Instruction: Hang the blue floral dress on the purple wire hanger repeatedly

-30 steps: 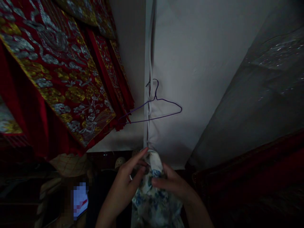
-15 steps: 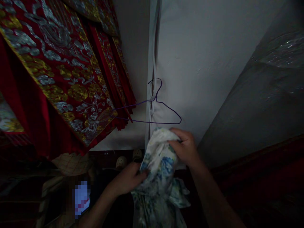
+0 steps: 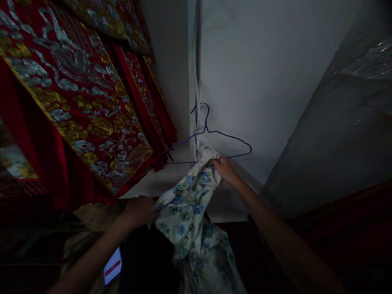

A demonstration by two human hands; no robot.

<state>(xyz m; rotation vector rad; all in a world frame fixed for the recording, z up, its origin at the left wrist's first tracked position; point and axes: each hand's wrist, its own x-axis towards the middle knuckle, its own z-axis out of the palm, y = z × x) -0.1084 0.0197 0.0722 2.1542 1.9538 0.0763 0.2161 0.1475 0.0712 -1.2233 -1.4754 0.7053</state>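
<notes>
A white garment (image 3: 191, 204) with blue flowers and green leaves stretches between my two hands and drapes down toward the bottom of the view. My right hand (image 3: 224, 168) pinches its upper end, close to the lower bar of a purple wire hanger (image 3: 234, 138). Off to the left and lower, my left hand (image 3: 141, 210) is closed on the garment's other edge; its fingertips are partly hidden in shadow. The hanger hangs by its hook from white cords (image 3: 196, 85) along the wall. The cloth's top covers part of the hanger's bar.
Red hangings (image 3: 101, 102) with gold and silver embroidery fill the left side and meet the hanger's left end. A pale wall (image 3: 260, 81) stands behind. Plastic sheeting (image 3: 330, 134) covers the right. A lit phone (image 3: 112, 266) lies at lower left.
My right hand has lifted the garment's top up to the hanger. My left hand has pulled left, spreading the cloth. The hanger has swung, its right end now farther right.
</notes>
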